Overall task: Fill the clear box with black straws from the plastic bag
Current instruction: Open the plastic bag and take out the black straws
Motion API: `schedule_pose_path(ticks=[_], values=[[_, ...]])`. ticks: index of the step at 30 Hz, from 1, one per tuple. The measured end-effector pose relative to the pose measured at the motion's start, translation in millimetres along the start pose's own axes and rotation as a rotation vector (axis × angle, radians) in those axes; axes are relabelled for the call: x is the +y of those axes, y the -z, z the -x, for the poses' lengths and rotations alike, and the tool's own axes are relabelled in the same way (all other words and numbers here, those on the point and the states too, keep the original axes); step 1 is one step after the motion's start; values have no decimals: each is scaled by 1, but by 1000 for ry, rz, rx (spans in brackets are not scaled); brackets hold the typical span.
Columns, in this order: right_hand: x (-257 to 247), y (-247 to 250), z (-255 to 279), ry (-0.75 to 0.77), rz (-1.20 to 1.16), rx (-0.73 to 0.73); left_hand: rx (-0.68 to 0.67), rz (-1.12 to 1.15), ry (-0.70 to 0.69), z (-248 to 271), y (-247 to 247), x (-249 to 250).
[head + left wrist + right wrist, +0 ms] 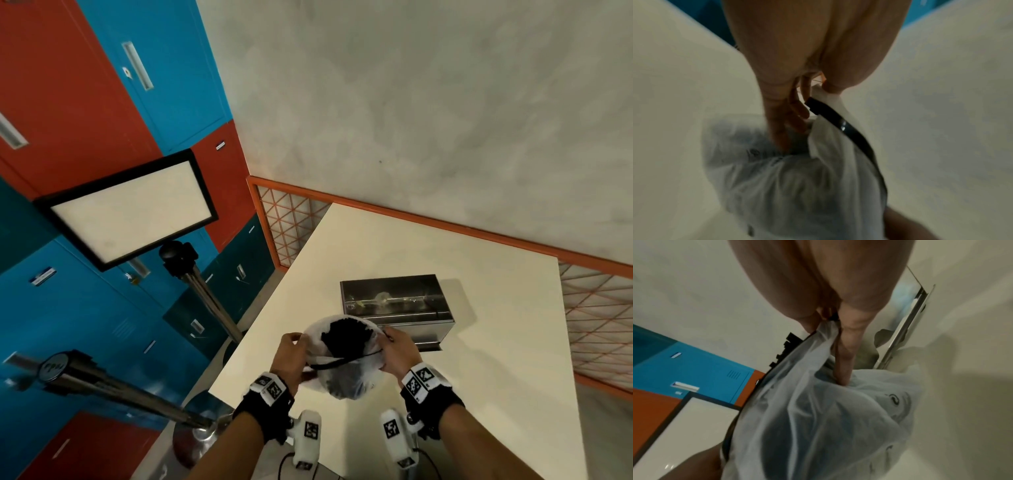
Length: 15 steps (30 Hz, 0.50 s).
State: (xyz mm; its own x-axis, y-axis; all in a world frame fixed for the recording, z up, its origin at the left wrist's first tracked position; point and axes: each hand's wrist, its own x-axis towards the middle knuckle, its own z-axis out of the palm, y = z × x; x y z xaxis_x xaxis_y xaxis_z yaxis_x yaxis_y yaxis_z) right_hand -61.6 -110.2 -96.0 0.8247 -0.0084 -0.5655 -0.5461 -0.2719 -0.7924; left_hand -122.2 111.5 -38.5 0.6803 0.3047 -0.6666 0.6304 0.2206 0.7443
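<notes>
A cloudy plastic bag [346, 375] hangs above the near part of the white table [479, 359], its mouth spread wide. A dense bundle of black straws [346, 334] shows in the opening. My left hand [291, 353] pinches the bag's left rim [824, 95], and my right hand [399, 347] pinches the right rim [828, 331]. A black band [846, 128] runs along the bag's mouth. The clear box [397, 310] lies just beyond the bag, partly hidden by it, with a shiny metal-looking edge [906, 331].
An orange lattice rail [445, 226] borders the table's far and right sides against a grey wall. Left of the table stand a framed white board [132, 209] on a tripod, a metal post [113, 390], and blue and red lockers [102, 85].
</notes>
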Motion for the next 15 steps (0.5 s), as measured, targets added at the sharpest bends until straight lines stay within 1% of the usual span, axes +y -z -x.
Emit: schedule_pose_path(ticks=[3, 4, 6, 8, 9, 10, 11, 12, 13, 14, 15], values=[[4, 2, -3, 13, -57, -16, -44, -352, 25, 17, 6, 2], [-1, 2, 4, 17, -89, -9, -71, -413, 47, 24, 9, 3], [-20, -1, 24, 25, -167, -12, -178, -445, 156, 37, 11, 2], [-35, -6, 39, 12, -265, -19, -331, -362, 249, 49, 9, 0], [-37, -8, 42, -1, -292, -51, -393, -280, 255, 52, 5, -1], [-38, -10, 45, -10, -314, -88, -424, -189, 241, 53, 1, -2], [-39, -13, 48, -13, -301, -116, -425, -107, 214, 54, -2, -1], [-40, -14, 48, 5, -225, -132, -409, -38, 182, 54, -6, 1], [-39, -13, 49, 25, -91, -140, -394, 18, 153, 52, -8, 3], [-42, -11, 53, 26, 28, -151, -402, 68, 130, 50, -11, 5], [-44, -10, 55, -6, 87, -170, -419, 100, 107, 47, -13, 6]])
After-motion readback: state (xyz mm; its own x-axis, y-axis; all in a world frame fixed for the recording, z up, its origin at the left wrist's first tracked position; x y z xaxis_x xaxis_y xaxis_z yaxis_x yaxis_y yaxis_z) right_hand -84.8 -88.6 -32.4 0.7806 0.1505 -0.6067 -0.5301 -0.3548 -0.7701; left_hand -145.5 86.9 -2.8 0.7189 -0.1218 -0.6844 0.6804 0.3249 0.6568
